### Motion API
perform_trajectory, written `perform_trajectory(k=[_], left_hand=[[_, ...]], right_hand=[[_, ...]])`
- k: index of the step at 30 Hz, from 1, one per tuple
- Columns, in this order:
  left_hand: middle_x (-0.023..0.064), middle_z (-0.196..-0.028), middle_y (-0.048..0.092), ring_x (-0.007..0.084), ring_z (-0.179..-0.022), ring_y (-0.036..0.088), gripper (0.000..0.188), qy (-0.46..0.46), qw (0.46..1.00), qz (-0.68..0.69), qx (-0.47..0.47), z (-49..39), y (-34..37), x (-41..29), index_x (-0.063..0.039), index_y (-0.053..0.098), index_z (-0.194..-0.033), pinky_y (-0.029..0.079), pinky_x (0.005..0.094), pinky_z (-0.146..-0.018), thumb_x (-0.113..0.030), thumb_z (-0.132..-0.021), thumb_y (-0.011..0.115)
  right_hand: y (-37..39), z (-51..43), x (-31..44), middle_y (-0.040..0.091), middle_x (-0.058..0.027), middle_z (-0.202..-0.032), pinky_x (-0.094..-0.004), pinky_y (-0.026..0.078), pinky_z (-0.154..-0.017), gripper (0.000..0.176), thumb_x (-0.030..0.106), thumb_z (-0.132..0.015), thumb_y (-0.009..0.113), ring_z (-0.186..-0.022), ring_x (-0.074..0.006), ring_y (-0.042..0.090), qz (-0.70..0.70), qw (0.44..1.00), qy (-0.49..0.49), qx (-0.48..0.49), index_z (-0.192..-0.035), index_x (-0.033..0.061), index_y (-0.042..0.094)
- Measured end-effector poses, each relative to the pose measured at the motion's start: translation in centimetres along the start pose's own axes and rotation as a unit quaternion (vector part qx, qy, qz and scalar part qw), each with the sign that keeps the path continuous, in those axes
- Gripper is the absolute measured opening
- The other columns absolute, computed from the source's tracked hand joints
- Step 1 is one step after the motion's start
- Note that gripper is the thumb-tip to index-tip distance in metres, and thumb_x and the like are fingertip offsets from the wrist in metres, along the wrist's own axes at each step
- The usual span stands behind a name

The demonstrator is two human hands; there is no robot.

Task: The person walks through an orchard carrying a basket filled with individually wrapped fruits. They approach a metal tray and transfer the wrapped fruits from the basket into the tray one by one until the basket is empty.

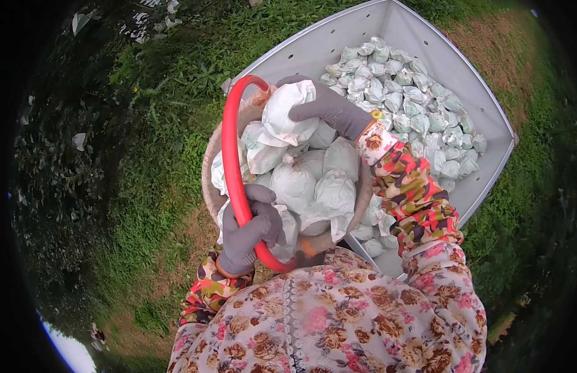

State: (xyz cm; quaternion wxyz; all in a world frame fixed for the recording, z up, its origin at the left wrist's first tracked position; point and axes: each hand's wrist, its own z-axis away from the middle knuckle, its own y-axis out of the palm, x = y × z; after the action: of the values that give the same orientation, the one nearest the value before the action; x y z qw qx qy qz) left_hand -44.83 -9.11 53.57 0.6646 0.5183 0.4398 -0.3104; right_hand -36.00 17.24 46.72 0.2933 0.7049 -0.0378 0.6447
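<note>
A round basket [210, 173] full of pale paper-bagged fruit [293, 186] is directly before me, at the edge of a large grey bin. My left hand [251, 228], in a grey glove, is wrapped around the basket's red handle [233, 154]. At the basket's far side my right hand [328, 105], gloved the same way, grips one bagged fruit [288, 109] on top of the others. Part of that hand's fingers is hidden behind the bag. What is inside the bags cannot be seen.
The grey bin [311, 44] has holes in its walls and holds a heap of small bagged fruit [400, 93]. Leafy trees [59, 163] with several pale bags stand on the left. Grass and weeds [176, 112] surround the bin, with brownish ground [498, 51] beyond it.
</note>
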Motion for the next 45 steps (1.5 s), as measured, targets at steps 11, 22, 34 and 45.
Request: perform_trajectory(k=[11, 22, 34, 45], left_hand=[[0.0012, -0.055, 0.040, 0.0131, -0.038, 0.042, 0.035, 0.030, 0.992, -0.062, -0.106, 1.5, 0.4, -0.5, 0.003, 0.040, -0.120, 0.045, 0.0314, -0.038, -0.005, -0.089, 0.053], [-0.0002, -0.054, 0.039, 0.0112, -0.038, 0.039, 0.035, 0.071, 0.979, -0.139, -0.134, 1.3, 1.6, -0.5, 0.003, 0.042, -0.121, 0.046, 0.0283, -0.039, -0.009, -0.091, 0.053], [0.0057, -0.052, 0.048, 0.0168, -0.039, 0.047, 0.039, 0.000, 0.997, -0.002, -0.076, 0.5, 0.9, -0.4, 0.005, 0.045, -0.114, 0.048, 0.0335, -0.042, -0.001, -0.078, 0.055], [0.0066, -0.061, 0.054, 0.0163, -0.045, 0.054, 0.039, -0.027, 0.997, 0.068, 0.009, 0.8, -0.5, -0.5, 0.004, 0.043, -0.120, 0.045, 0.0284, -0.043, 0.005, -0.083, 0.054]], right_hand=[[-18.2, 28.2, -15.9, 0.063, -0.0092, -0.111, -0.0322, 0.050, -0.089, 0.060, 0.013, -0.076, 0.074, -0.100, -0.0171, 0.061, -0.022, 0.867, 0.001, -0.498, -0.128, -0.0012, 0.048], [-17.0, 30.0, -40.4, 0.058, -0.0183, -0.122, -0.0374, 0.047, -0.092, 0.082, 0.033, -0.065, 0.083, -0.110, -0.0290, 0.058, 0.137, 0.774, 0.317, -0.531, -0.130, -0.0011, 0.048], [-8.2, 17.1, -7.3, 0.051, -0.0131, -0.134, -0.0375, 0.043, -0.100, 0.065, 0.014, -0.080, 0.071, -0.118, -0.0236, 0.054, 0.245, 0.868, -0.128, -0.413, -0.137, 0.0013, 0.044], [10.6, -3.7, -2.2, 0.065, -0.0081, -0.113, -0.0526, 0.046, -0.083, 0.101, 0.036, -0.059, 0.081, -0.104, -0.0272, 0.063, 0.734, 0.644, 0.041, 0.211, -0.146, 0.0164, 0.035]])
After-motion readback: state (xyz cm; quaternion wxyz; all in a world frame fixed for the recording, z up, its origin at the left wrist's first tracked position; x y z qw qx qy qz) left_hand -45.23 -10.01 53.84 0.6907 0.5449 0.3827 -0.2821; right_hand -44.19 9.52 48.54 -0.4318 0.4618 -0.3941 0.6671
